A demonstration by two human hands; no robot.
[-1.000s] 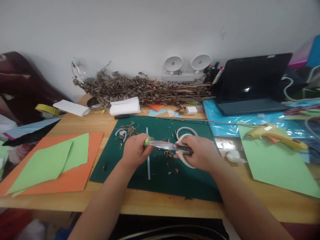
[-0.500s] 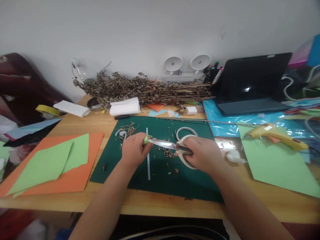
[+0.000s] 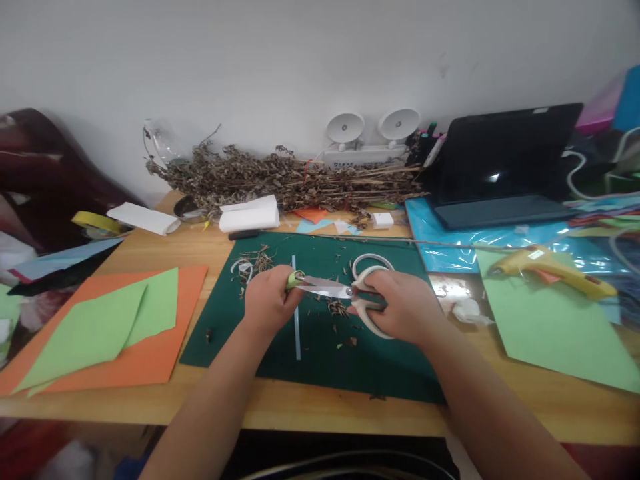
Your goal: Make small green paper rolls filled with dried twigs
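Note:
My right hand is closed round the white handles of a pair of scissors. The blades point left and are parted, their tips at a small light-green roll, perhaps of paper, with a brownish open end. Pinched in my left hand, the roll is mostly hidden by the fingers. Both hands are over a dark green cutting mat. On the mat below lie a clear glue stick, dry plant bits and a white ring of tape.
Dried plant stems lie along the wall by a white router. Orange and green sheets are at left. A yellow glue gun rests on green paper at right, before a black tablet.
The scissor blades have opened a little at the roll's end. Both hands keep nearly the same place, and the things on the table have not moved.

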